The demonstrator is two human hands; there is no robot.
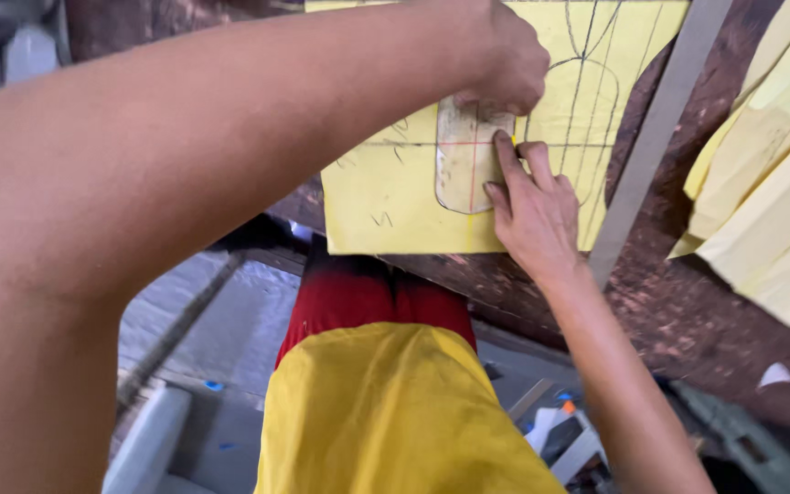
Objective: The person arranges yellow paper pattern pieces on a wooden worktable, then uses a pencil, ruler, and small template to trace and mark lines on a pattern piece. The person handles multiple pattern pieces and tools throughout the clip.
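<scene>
A beige cardboard template [462, 169] with a rounded lower end lies on a yellow sheet [386, 197] marked with pencil lines and curves. My left hand [505, 59] reaches across from the left, and its curled fingers press down on the template's top end. My right hand [532, 210] rests on the sheet beside the template's right edge, with the index finger stretched along that edge. A tiny yellow tip shows at that fingertip; whether the hand holds a marking tool is hidden.
A long grey metal ruler [660, 128] lies diagonally just right of the sheet on the worn dark brown table [688, 311]. A pile of cut yellow pieces [770, 192] sits at the far right. Below the table's near edge are my yellow and red clothes [386, 402].
</scene>
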